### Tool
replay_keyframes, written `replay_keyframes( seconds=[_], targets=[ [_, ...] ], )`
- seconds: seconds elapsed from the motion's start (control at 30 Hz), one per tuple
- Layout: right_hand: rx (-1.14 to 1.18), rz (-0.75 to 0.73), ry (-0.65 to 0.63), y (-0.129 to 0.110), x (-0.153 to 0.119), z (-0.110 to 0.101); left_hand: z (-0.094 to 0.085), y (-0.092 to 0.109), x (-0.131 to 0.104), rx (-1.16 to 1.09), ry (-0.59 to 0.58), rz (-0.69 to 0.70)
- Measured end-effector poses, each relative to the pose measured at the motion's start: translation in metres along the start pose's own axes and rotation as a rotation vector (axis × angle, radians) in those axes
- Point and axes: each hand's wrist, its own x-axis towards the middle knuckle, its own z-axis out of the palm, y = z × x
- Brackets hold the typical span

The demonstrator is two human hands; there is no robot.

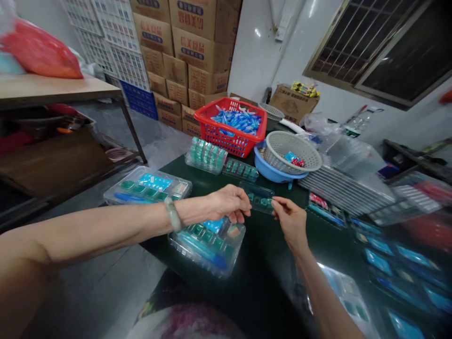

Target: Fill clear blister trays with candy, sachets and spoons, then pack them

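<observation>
A small clear plastic tray [262,204] with several green pieces is pinched at its right end by my right hand [292,220]. My left hand [229,203], a pale bangle on its wrist, is closed at the tray's left end. What its curled fingers hold, if anything, is hidden. Below my left hand lies a clear compartment pack [212,249] with green pieces, a blue packet and a long blue item. Another such pack [146,187] lies to its left. Farther back are a stack of filled green trays [206,154] and a single filled tray [241,169].
A red basket [230,136] of blue packets stands at the back. Beside it, a grey colander [293,153] sits in a blue basin [273,174]. Stacked clear trays [353,188] and several filled packs [399,263] occupy the right. Cartons [203,47] rise behind.
</observation>
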Motion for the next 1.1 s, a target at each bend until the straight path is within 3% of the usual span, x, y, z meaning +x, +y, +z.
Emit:
replay_keyframes(
  seconds=[0.1, 0.27, 0.5, 0.8, 0.97, 1.1],
  targets=[
    [-0.355, -0.155, -0.073, 0.024, 0.034, 0.005, -0.014, 0.016, -0.010, 0.076, 0.056, 0.135],
    [-0.578, -0.207, -0.174, 0.043, 0.056, 0.025, -0.036, 0.026, -0.021, 0.149, 0.102, 0.245],
    [-0.832, -0.275, -0.303, 0.044, 0.058, 0.033, -0.055, 0.020, -0.023, 0.183, 0.157, 0.211],
    [-0.972, -0.368, -0.381, 0.024, 0.052, 0.038, -0.053, 0.023, 0.000, 0.350, 0.223, 0.187],
    [-0.910, -0.344, -0.310, 0.010, 0.033, 0.024, -0.051, 0.026, 0.011, 0.698, 0.236, 0.227],
    [-0.740, -0.371, -0.181, 0.004, 0.008, -0.015, -0.042, 0.025, 0.027, 1.007, 0.140, 0.266]
  ],
)
